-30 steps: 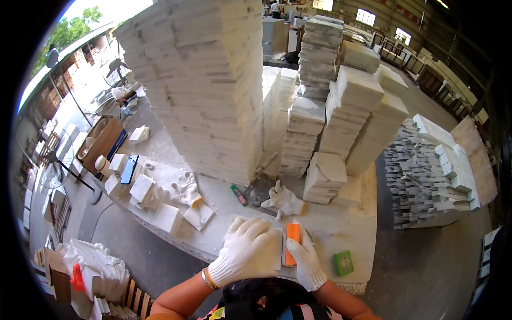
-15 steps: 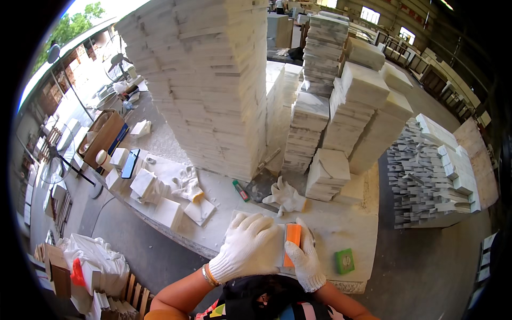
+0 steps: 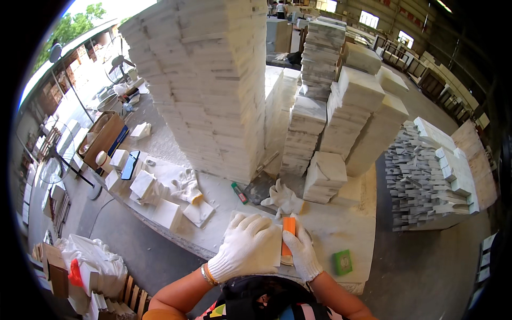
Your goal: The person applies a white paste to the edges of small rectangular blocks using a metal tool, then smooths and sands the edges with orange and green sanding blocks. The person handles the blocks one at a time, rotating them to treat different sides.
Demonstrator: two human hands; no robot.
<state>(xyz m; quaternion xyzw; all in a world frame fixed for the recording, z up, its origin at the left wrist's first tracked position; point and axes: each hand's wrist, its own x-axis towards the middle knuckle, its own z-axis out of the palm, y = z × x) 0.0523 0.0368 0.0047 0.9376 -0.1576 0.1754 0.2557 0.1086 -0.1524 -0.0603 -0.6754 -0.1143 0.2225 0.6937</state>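
White knit gloves cover both my hands at the front edge of the work table. My left hand (image 3: 246,244) lies over a white stone tile (image 3: 278,246), fingers together and bent down onto it, so most of the tile is hidden. At the tile's right edge, my right hand (image 3: 304,252) grips an orange sanding block (image 3: 288,236), the thumb across its side. Right of that hand lies a green block (image 3: 342,262). Beyond my hands lie a spare white glove (image 3: 283,198) and a green-and-red box cutter (image 3: 239,193); another spare glove (image 3: 188,186) is farther left.
A tall stack of white tiles (image 3: 197,90) rises straight ahead, with shorter stacks (image 3: 304,133) to its right. Loose tiles (image 3: 167,214), a phone (image 3: 130,165) and a lidded cup (image 3: 102,158) sit on the left. A pallet of grey-white pieces (image 3: 426,176) stands off to the right.
My right hand has slid the orange sanding block a little away from me along the tile's edge. The left hand stays in place on the tile. My view has shifted slightly.
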